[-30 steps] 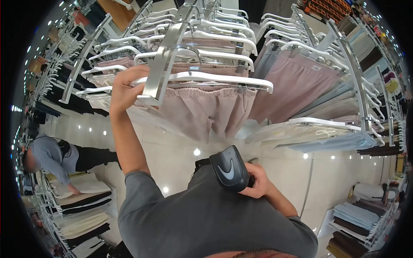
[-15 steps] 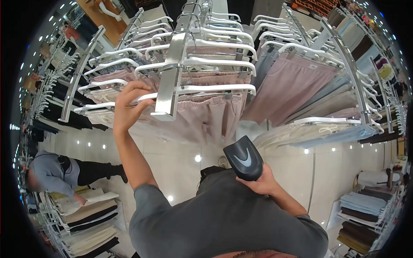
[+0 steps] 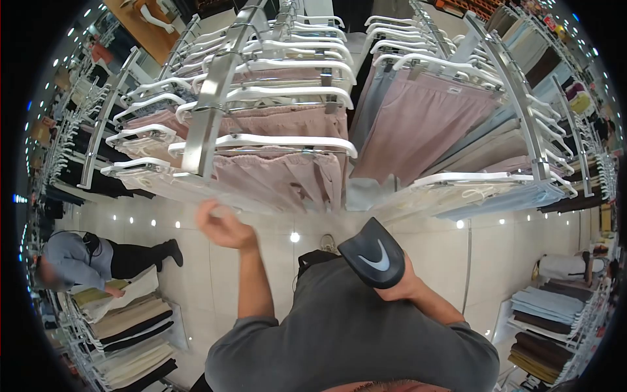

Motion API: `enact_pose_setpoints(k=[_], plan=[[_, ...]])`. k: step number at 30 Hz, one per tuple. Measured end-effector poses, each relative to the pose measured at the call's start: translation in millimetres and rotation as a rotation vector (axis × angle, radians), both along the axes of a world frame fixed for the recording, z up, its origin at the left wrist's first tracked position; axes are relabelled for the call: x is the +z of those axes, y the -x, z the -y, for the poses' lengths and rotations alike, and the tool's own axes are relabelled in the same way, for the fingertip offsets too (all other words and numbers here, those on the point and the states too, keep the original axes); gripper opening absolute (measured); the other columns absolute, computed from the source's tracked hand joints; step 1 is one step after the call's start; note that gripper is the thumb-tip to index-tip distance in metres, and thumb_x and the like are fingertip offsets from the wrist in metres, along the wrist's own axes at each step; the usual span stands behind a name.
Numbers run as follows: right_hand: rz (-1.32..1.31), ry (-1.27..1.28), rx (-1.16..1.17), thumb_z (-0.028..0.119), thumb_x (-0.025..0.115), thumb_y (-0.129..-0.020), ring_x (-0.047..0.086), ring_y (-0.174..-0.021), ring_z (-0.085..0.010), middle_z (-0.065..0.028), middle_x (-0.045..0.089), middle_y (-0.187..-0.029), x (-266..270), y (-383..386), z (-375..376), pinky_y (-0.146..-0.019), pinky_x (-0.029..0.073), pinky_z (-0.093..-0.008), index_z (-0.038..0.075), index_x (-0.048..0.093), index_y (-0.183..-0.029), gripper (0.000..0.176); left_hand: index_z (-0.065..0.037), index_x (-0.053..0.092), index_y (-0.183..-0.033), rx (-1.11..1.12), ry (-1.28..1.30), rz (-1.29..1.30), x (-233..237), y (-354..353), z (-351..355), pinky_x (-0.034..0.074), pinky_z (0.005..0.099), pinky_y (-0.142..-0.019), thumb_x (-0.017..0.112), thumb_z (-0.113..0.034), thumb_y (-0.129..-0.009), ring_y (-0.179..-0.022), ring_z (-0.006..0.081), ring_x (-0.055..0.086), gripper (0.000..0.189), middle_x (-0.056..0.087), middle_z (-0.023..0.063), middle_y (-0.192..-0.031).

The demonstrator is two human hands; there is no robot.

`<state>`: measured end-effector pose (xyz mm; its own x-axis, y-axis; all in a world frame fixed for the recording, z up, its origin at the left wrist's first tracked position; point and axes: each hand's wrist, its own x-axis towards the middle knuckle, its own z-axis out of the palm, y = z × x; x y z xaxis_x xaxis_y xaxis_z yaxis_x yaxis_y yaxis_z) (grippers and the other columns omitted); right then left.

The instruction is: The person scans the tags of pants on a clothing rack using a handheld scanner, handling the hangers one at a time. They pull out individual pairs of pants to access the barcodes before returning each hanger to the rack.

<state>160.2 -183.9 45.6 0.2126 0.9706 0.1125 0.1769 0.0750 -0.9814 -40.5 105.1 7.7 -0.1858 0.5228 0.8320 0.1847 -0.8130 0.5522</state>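
Note:
My left hand [image 3: 224,225] is off the rack, blurred by motion, just below the front end of the metal bar [image 3: 201,134]. Its fingers look loosely curled and apart, with nothing in them. Pink trousers [image 3: 281,179] hang from a white hanger [image 3: 281,142] on that bar, above and to the right of this hand. In front of my body, my right hand [image 3: 400,284] is wrapped round a dark scanner-like device [image 3: 373,255] with a grey curved mark. More pink trousers [image 3: 431,117] hang on the rack to the right.
Cream garments [image 3: 470,191] and a light blue one [image 3: 503,201] hang at the right. A person in grey [image 3: 75,258] stands at the left by stacked folded clothes [image 3: 137,313]. Another stack [image 3: 545,307] lies at the right. Shiny floor tiles [image 3: 307,228] show below the racks.
My left hand has let go of the white hanger and moved down, away from the bar. The front hanger and rack appear shifted left in view. My right hand still holds the device.

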Motion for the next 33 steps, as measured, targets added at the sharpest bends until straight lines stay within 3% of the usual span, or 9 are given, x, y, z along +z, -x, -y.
enact_pose_setpoints(k=[2, 3, 10, 12, 16, 18, 25, 28, 33], plan=[[-0.116, -0.055, -0.047, 0.01, 0.081, -0.067, 0.069, -0.101, -0.0294, -0.0146, 0.071, -0.111, -1.2, -10.2, 17.9, -0.091, 0.051, -0.037, -0.002, 0.062, -0.123, 0.06, 0.004, 0.056, -0.11, -0.183, 0.14, -0.014, -30.0, -33.6, 41.8, 0.045, 0.0392, -0.096, 0.058, 0.005, -0.088, -0.102, 0.0269, 0.056, 0.022, 0.057, 0.0142, -0.105], [0.034, -0.036, -0.067, 0.015, 0.084, -0.062, 0.065, -0.112, -0.0332, -0.0155, 0.068, -0.121, -34.7, -18.6, 40.6, -0.098, 0.047, -0.0417, -0.001, 0.06, -0.128, 0.072, 0.004, 0.057, -0.109, -0.29, 0.219, -0.028, -37.1, -49.3, 61.8, 0.045, 0.0381, -0.096, 0.058, 0.005, -0.088, -0.101, 0.0264, 0.056, 0.021, 0.058, 0.0144, -0.105], [0.084, -0.09, -0.056, 0.014, 0.085, -0.063, 0.062, -0.118, -0.0294, -0.0159, 0.064, -0.124, -82.2, -60.5, 100.8, -0.102, 0.044, -0.0387, -0.003, 0.052, -0.134, 0.08, 0.002, 0.062, -0.103, -0.824, 0.376, -0.205, -21.8, -146.2, 168.8, 0.051, 0.0314, -0.08, 0.059, 0.006, -0.092, -0.087, 0.0206, 0.061, 0.012, 0.062, 0.0111, -0.098], [0.241, -0.171, -0.083, 0.013, 0.085, -0.064, 0.062, -0.119, -0.0251, -0.0158, 0.063, -0.126, -91.5, -74.8, 113.6, -0.102, 0.045, -0.0361, -0.005, 0.046, -0.138, 0.085, 0.002, 0.064, -0.112, -1.241, 0.754, -0.135, -9.1, -168.0, 190.4, 0.052, 0.0298, -0.079, 0.057, 0.002, -0.098, -0.089, 0.0158, 0.062, 0.015, 0.064, 0.0101, -0.101], [0.261, -0.242, -0.117, 0.016, 0.087, -0.062, 0.062, -0.118, -0.024, -0.0163, 0.06, -0.13, -100.3, -92.9, 143.9, -0.099, 0.048, -0.0365, -0.005, 0.041, -0.142, 0.094, 0.002, 0.061, -0.126, -1.489, 0.968, -0.147, 30.0, -213.8, 216.1, 0.054, 0.0292, -0.08, 0.054, -0.004, -0.103, -0.094, 0.0151, 0.064, 0.024, 0.066, 0.0117, -0.11], [0.299, -0.205, -0.093, 0.017, 0.088, -0.061, 0.062, -0.117, -0.0246, -0.0159, 0.06, -0.13, -102.6, -102.5, 157.9, -0.101, 0.047, -0.037, -0.004, 0.042, -0.143, 0.097, 0.003, 0.053, -0.139, -1.695, 0.939, -0.107, 44.5, -240.0, 221.8, 0.058, 0.0361, -0.083, 0.05, -0.009, -0.106, -0.106, 0.0246, 0.066, 0.035, 0.061, 0.019, -0.132], [0.532, -0.251, -0.058, 0.02, 0.09, -0.058, 0.059, -0.122, -0.0264, -0.015, 0.058, -0.135, -109.1, -139.4, 183.4, -0.109, 0.04, -0.0383, -0.003, 0.036, -0.147, 0.106, 0.007, 0.049, -0.142, -1.733, 0.934, -0.048, 77.2, -306.3, 238.1, 0.06, 0.0412, -0.087, 0.051, -0.014, -0.106, -0.124, 0.0339, 0.062, 0.041, 0.056, 0.0231, -0.143], [0.188, -0.157, -0.033, 0.021, 0.09, -0.057, 0.059, -0.122, -0.0268, -0.0152, 0.058, -0.135, -122.3, -152.1, 196.9, -0.108, 0.04, -0.0383, -0.003, 0.041, -0.145, 0.104, 0.008, 0.05, -0.14, -1.647, 0.949, -0.054, 80.6, -315.5, 237.9, 0.061, 0.0415, -0.087, 0.05, -0.016, -0.107, -0.126, 0.0356, 0.061, 0.041, 0.057, 0.0237, -0.142], [0.49, -0.277, -0.081, 0.015, 0.083, -0.062, 0.061, -0.118, -0.0293, -0.0151, 0.062, -0.13, -109.9, -181.1, 204.9, -0.104, 0.042, -0.0378, -0.004, 0.056, -0.133, 0.079, 0.007, 0.054, -0.136, -1.462, 0.966, -0.03, 83.3, -331.9, 233.1, 0.061, 0.0383, -0.083, 0.05, -0.016, -0.106, -0.122, 0.0345, 0.065, 0.038, 0.064, 0.0229, -0.134]])
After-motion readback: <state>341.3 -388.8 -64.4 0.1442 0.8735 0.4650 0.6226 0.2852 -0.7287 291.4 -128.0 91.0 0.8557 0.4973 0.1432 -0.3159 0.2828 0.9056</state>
